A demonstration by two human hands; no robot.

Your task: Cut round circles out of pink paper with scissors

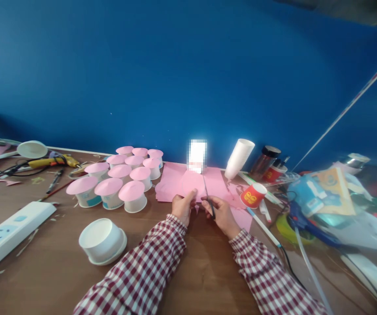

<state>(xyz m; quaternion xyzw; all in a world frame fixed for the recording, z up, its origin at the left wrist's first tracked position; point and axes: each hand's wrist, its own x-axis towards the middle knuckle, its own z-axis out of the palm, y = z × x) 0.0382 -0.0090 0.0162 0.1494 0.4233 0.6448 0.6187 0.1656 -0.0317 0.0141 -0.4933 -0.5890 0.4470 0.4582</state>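
Note:
My left hand [182,207] is closed, thumb on top, pinching a piece of pink paper [193,183] at its near edge. In my right hand [221,213] is a pair of scissors [206,186], dark handles in the fingers and blades pointing away from me along the right side of that piece. Pink sheets [168,186] lie beneath on the table, and their outlines blend with the held piece. To the left stand several white paper cups with pink cone-shaped paper tops [132,191]. Closer to me, a white paper bowl [101,236] sits upside down.
A bright phone-like screen [197,156] leans at the blue wall. Stacked white cups [239,158], a red paper cup [253,195] and a blue-handled glue gun [309,227] are on the right. Left are a white power strip [14,234] and a yellow glue gun [53,161].

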